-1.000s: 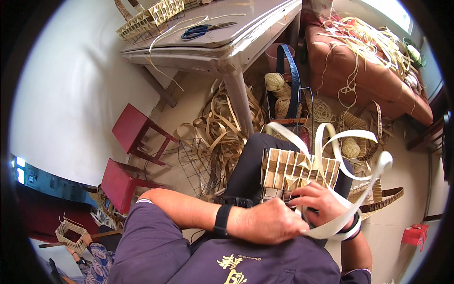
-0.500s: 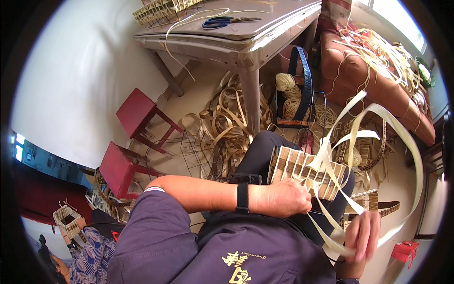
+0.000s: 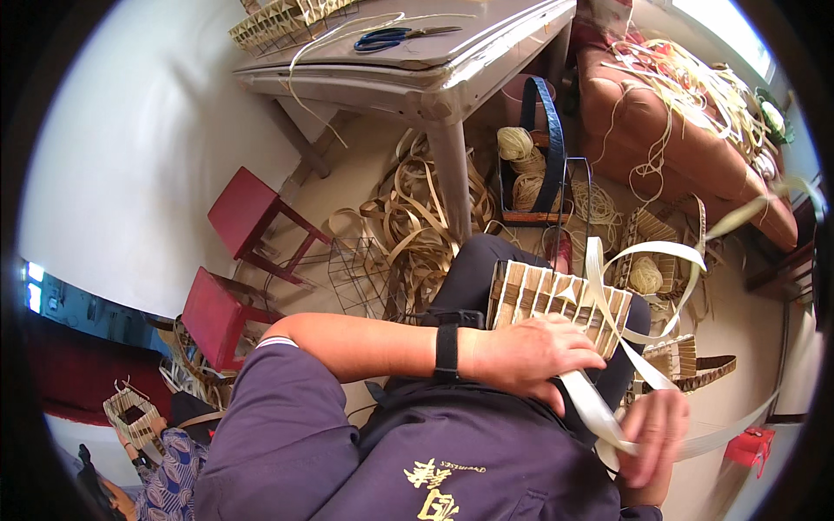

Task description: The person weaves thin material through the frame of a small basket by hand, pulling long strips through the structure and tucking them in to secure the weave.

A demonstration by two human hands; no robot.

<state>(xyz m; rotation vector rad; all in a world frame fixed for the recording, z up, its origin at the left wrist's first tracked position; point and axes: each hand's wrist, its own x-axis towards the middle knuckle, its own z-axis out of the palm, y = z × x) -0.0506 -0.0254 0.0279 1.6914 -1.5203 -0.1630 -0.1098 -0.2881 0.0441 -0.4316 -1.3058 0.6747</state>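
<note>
A small woven basket (image 3: pixel 556 300) with brown and cream bands rests on my lap. My left hand (image 3: pixel 539 352) lies across its near side, fingers stretched out and thumb apart. A pale flat weaving strip (image 3: pixel 595 408) comes out from under those fingers. It runs to my right hand (image 3: pixel 653 431), slightly blurred, whose fingers are closed on it. Further pale strip lengths (image 3: pixel 660 247) curl up over the basket's right side. What lies beneath my left palm is hidden.
Scissors (image 3: pixel 382 39) lie on the table (image 3: pixel 426 74). Loose strips (image 3: pixel 417 217) are heaped below it, near a wire frame (image 3: pixel 356 273) and red stools (image 3: pixel 248 208). A blue-handled basket (image 3: pixel 539 204) holds yarn. Another person (image 3: pixel 169 464) handles a basket at lower left.
My left hand has gone from a closed grip to outstretched fingers. The strip loop at right has swung outward and dropped lower. My right hand stays on the strip, slightly shifted left.
</note>
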